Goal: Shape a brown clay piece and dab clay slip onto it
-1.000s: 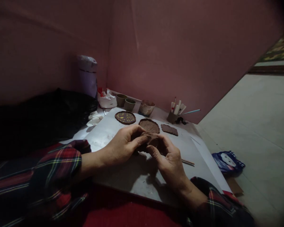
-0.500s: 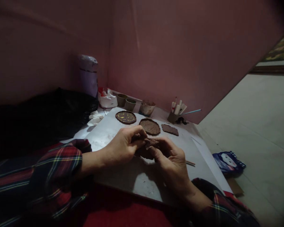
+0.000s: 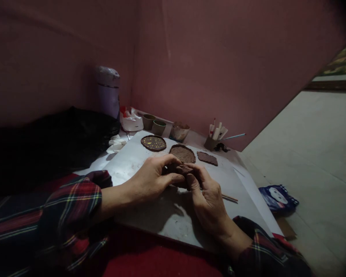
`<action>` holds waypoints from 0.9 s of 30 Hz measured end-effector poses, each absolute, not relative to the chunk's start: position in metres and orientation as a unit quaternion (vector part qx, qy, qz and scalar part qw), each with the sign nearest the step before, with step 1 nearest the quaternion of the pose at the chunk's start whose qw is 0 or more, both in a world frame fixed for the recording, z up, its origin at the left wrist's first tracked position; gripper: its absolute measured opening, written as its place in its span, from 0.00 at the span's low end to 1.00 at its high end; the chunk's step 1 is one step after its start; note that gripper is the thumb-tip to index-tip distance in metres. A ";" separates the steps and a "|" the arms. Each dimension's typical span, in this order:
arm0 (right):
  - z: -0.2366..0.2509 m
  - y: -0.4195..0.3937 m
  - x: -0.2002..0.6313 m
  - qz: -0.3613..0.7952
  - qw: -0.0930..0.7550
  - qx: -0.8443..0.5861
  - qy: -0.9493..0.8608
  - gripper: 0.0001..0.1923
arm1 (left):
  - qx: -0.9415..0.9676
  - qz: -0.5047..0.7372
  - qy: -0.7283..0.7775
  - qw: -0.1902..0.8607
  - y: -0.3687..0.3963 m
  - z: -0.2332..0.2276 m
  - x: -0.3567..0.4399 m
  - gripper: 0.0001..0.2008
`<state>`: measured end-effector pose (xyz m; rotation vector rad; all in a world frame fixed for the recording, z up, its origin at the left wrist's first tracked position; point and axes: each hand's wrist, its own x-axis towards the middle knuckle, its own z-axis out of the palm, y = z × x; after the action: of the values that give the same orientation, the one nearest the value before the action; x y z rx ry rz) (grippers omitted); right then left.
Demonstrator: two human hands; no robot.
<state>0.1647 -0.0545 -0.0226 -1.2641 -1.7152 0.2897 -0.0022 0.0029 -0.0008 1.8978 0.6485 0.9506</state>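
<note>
Small, irregular brown clay-like piece (image 3: 184,169) held from both sides

We take the plain brown, rimmed round disc (image 3: 182,154) as landmark. To its lower left, we see a red, navy and yellow plaid sleeve (image 3: 75,198) and, ahead of it, the left hand (image 3: 151,177), reaching inward with fingers curved over the far side and thumb stretched along the near side. The piece sits just in front of the disc, raised above the white sheet (image 3: 236,184). To the disc's lower right, the right hand (image 3: 209,198) angles up and inward, fingers bent, thumb nearly upright. We find the hands together, both clamped on the piece. Half a second ago, we saw the left thumb tucked back and the right thumb slanting across the piece; the disc has stayed put.
</note>
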 end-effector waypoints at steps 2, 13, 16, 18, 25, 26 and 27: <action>-0.023 -0.055 0.164 0.113 0.475 -0.521 -0.700 0.12 | 0.756 0.386 0.272 0.454 0.003 -0.003 -0.002 0.10; -0.025 -0.056 0.169 0.101 0.499 -0.503 -0.699 0.11 | 0.745 0.382 0.248 0.488 0.000 0.002 -0.002 0.12; -0.026 -0.056 0.170 0.097 0.506 -0.489 -0.704 0.13 | 0.694 0.400 0.246 0.545 -0.001 0.003 -0.002 0.11; -0.025 -0.056 0.170 0.103 0.515 -0.491 -0.695 0.16 | 0.664 0.413 0.263 0.566 -0.002 0.004 -0.002 0.13; -0.022 -0.054 0.164 0.132 0.500 -0.500 -0.695 0.13 | 0.681 0.410 0.272 0.542 -0.003 0.006 -0.002 0.13; -0.022 -0.054 0.163 0.140 0.503 -0.500 -0.691 0.12 | 0.693 0.413 0.272 0.524 -0.003 0.006 -0.002 0.13; -0.022 -0.054 0.163 0.149 0.506 -0.501 -0.686 0.11 | 0.707 0.420 0.271 0.501 -0.003 0.006 -0.003 0.14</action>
<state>0.1631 -0.0538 -0.0221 -1.2093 -1.6540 0.3585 -0.0027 -0.0032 0.0057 1.7089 0.6554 1.0142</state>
